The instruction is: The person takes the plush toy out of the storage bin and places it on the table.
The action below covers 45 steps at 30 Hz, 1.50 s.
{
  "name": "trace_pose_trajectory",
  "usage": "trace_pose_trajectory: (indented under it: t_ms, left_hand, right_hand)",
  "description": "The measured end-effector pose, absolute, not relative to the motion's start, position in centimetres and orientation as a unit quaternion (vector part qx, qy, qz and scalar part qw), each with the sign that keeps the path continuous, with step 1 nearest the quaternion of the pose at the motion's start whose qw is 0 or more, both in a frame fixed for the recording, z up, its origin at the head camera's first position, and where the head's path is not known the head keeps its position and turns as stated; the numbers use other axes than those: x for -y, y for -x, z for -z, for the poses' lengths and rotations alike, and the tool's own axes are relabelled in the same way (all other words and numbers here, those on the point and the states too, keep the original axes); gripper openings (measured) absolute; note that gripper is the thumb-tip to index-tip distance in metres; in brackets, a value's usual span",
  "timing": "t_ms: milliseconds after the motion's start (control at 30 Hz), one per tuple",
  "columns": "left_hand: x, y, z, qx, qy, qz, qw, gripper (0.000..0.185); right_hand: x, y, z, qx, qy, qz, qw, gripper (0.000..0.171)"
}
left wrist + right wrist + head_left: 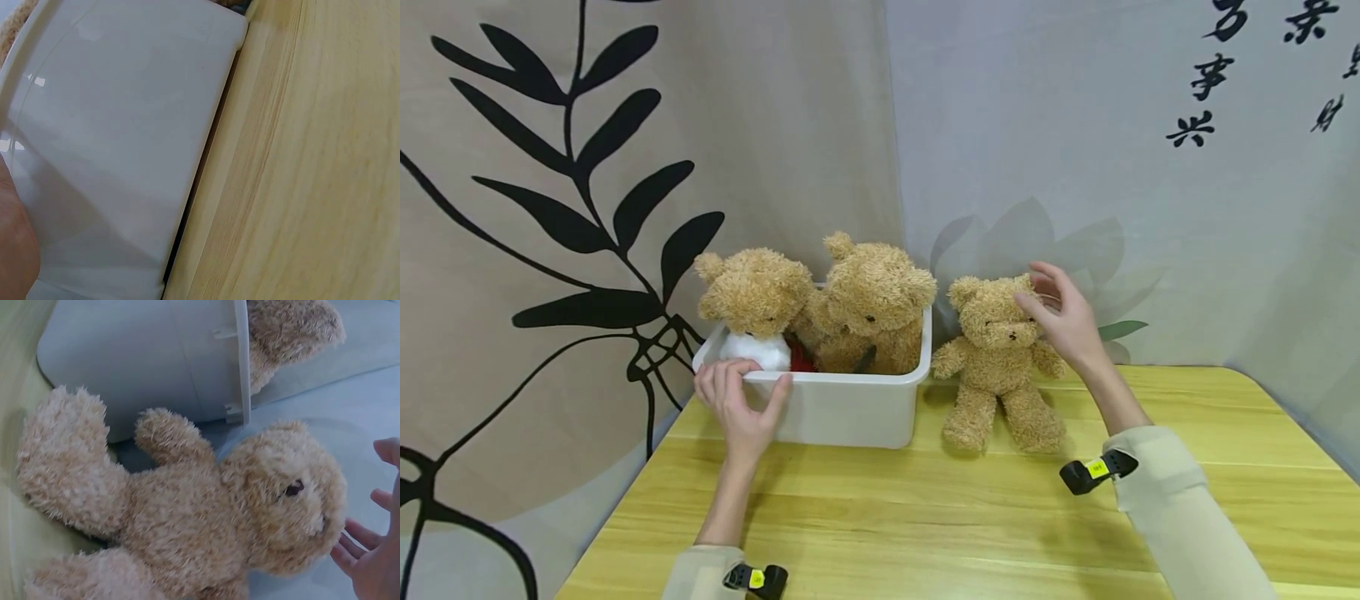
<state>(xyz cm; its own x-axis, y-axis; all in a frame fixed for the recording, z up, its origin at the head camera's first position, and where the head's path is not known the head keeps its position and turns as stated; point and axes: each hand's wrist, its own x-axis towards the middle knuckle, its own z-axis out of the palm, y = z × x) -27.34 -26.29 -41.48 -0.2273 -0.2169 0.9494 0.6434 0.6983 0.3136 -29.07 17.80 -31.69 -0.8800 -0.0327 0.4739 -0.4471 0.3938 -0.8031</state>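
A white plastic bin [850,408] stands on the wooden table with two light-brown teddy bears in it, the left one [756,287] and the right one [880,283]. My left hand [741,408] grips the bin's front rim near its left corner. Right of the bin, a third teddy bear [997,367] sits upright, facing me. Beside that bear's head, at its right ear, is my right hand [1066,321] with fingers spread apart; in the right wrist view its fingertips are close to the head, and I cannot tell if they touch.
Something white [758,352] and something dark red [800,354] show inside the bin, partly hidden. The wooden table [925,508] runs back to a printed cloth backdrop [805,108]. Each sleeve has a black wrist camera [1097,471].
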Motion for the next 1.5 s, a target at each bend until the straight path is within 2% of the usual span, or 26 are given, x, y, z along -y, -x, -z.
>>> trace_pose_trajectory:
  t_ms: [600, 933, 1500]
  left_hand:
    - [26.4, 27.4, 41.5, 0.697, 0.154, 0.356, 0.603, 0.058]
    - [26.4, 27.4, 41.5, 0.699, 0.154, 0.353, 0.603, 0.059]
    - [26.5, 27.4, 41.6, 0.699, 0.153, 0.352, 0.603, 0.06]
  right_hand:
    - [-14.0, 28.5, 28.4, 0.787, -0.19, -0.552, 0.199, 0.061]
    - [-10.8, 28.5, 27.6, 0.781, -0.242, -0.538, 0.204, 0.062]
    - [-4.8, 29.0, 27.0, 0.826, -0.256, -0.471, 0.175, 0.084]
